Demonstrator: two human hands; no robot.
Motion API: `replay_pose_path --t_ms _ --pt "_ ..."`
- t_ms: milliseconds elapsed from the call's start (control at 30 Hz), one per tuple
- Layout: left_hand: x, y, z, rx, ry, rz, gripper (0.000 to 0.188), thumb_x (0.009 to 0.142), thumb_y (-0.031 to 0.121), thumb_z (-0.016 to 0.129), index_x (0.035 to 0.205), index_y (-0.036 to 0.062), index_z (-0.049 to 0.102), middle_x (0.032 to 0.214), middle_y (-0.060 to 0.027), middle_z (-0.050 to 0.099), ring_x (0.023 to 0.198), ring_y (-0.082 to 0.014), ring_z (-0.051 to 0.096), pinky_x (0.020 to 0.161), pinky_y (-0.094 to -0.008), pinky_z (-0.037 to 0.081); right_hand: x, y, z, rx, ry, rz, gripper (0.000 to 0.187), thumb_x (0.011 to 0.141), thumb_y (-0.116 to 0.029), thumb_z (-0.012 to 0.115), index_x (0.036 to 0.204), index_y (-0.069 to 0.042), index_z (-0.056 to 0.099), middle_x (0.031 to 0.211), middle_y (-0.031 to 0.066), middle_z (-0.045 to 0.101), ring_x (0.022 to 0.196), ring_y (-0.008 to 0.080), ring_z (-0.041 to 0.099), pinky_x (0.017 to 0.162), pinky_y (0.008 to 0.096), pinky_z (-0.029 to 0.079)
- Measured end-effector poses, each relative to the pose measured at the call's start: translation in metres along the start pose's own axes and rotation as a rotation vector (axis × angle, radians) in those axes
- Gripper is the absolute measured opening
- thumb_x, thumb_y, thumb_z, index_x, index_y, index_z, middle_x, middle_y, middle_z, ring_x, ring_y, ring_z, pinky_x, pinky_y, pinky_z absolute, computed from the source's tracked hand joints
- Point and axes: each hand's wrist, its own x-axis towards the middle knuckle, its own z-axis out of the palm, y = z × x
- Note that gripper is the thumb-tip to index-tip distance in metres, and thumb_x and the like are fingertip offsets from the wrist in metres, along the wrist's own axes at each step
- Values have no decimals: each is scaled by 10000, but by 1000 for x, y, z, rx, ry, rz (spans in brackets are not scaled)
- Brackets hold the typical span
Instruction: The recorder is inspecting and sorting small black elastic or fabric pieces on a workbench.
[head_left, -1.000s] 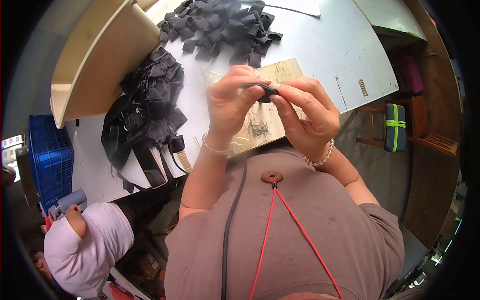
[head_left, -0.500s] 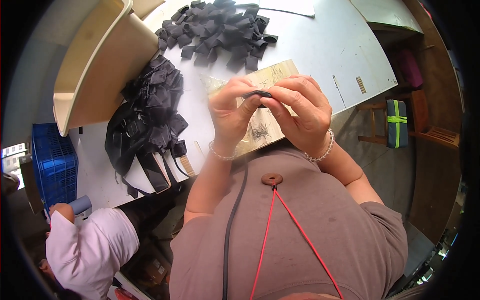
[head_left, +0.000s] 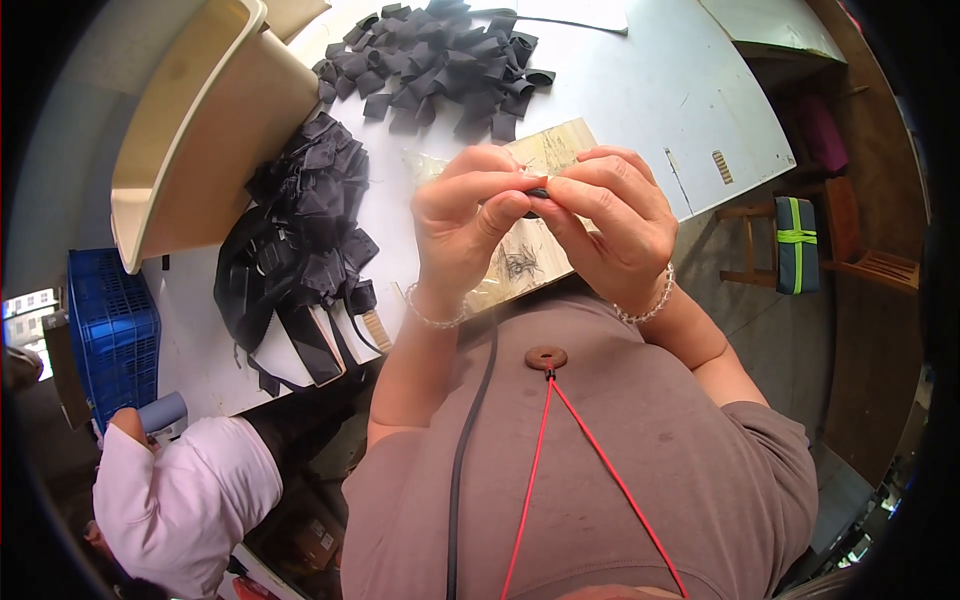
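Small black piece (head_left: 538,193) pinched in both hands above the wooden board (head_left: 520,258)

Your left hand (head_left: 458,222) and right hand (head_left: 622,218) nearly meet, each with thumb and forefinger clamped on the piece from its own side. To handle it well, keep both pinches light and level, brace your fingertips against each other, and let one hand hold firm while the other makes the small adjustments. Tilting an edge up between your thumbs would help you see it, since your fingers cover most of it. What shows is a narrow, dark sliver; whether it is folded or simply thick, you can't fairly tell here. Its shade is close to the heap of black fabric pieces (head_left: 430,65) farther back on the white table (head_left: 640,90).
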Motion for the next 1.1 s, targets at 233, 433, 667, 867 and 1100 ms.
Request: replay_pose_path --t_ms 233,433,667,867,1100 --pt "2 -2 -1 8 13 -64 162 827 124 668 914 -13 681 838 -78 623 782 -154 552 683 -260 437 -4 6 3 -23 -32 9 139 694 -92 745 759 -49 629 648 34 579 602 198 568 646 310 480" --pt "4 -7 -4 45 30 -28 147 817 101 677 917 -7 677 833 -72 624 754 -141 554 669 -246 438 -5 5 6 -29 -83 23 119 733 -78 699 814 -37 622 703 53 602 650 207 587 653 310 476" --pt "3 -4 -1 166 -27 71 137 772 60 712 892 1 680 820 -62 611 741 -141 550 666 -248 438 -20 11 8 22 -67 10 144 723 -71 705 831 -32 619 730 59 615 657 208 595 667 316 486" --pt "-5 -5 0 75 35 -20 125 781 37 696 899 4 668 833 -73 629 762 -146 569 668 -251 446 -11 9 -6 104 -184 174 204 692 -77 746 869 -42 649 785 68 634 674 181 601 659 291 491" --pt "-23 -9 0 13 159 -151 135 814 28 667 940 -13 644 890 -86 645 811 -154 586 726 -258 461 -7 8 -1 409 -159 320 223 706 4 727 925 -10 687 836 90 633 734 147 610 631 243 497"
